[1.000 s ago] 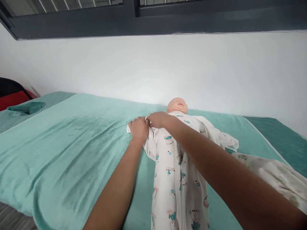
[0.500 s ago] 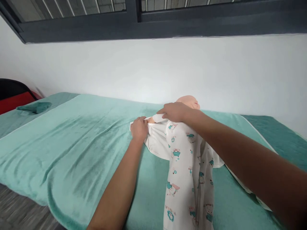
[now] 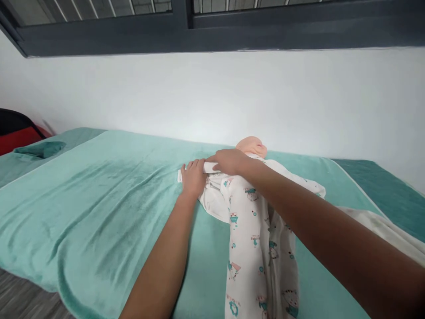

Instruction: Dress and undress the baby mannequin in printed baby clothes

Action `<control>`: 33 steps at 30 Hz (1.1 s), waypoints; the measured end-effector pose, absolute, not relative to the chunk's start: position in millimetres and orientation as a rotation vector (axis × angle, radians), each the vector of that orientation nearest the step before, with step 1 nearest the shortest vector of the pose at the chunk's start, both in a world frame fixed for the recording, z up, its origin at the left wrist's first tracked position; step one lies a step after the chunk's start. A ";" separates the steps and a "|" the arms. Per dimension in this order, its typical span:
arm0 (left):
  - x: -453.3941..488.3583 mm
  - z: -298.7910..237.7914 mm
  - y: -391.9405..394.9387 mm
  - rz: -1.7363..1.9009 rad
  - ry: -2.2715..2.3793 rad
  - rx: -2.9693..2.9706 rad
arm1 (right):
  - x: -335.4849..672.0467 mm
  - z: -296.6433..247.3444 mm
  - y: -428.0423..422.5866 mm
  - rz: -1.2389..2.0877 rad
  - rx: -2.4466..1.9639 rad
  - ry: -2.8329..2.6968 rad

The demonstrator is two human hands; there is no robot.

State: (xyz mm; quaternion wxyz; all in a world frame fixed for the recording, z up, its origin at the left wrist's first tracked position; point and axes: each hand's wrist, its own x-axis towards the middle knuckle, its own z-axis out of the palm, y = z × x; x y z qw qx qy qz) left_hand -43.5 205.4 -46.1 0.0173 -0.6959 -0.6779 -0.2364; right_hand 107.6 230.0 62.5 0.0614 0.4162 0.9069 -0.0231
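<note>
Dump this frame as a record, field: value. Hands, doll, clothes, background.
left hand: over the sleeve, near its end
right hand: at the same sleeve, nearer the doll; grip unclear
doll: head on green blanket, turned to picture right
clothes: white, printed, stretching toward the camera
background: white wall, dark window frame

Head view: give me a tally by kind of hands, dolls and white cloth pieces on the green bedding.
Hands: 2 (left hand, right hand)
Dolls: 1 (doll, head showing)
White cloth pieces: 2 (printed garment; whitish cloth at right, partly behind the forearm)
Total: 5
</note>
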 end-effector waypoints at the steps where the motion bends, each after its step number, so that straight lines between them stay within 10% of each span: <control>1: -44.7 -47.0 206.5 -0.704 -2.129 -2.155 | 106.2 60.2 232.5 -0.129 1.265 2.739; 12: -45.2 -48.4 211.0 -0.594 -2.267 -2.050 | 215.8 36.8 206.7 -0.658 2.000 2.983; 26: 14.8 4.1 170.3 -1.207 -1.682 -2.486 | 288.9 -25.8 177.6 -0.069 2.774 2.490; 33: 129.8 63.1 186.4 -0.005 -1.280 -2.910 | 291.4 -20.3 177.9 -0.193 2.892 2.238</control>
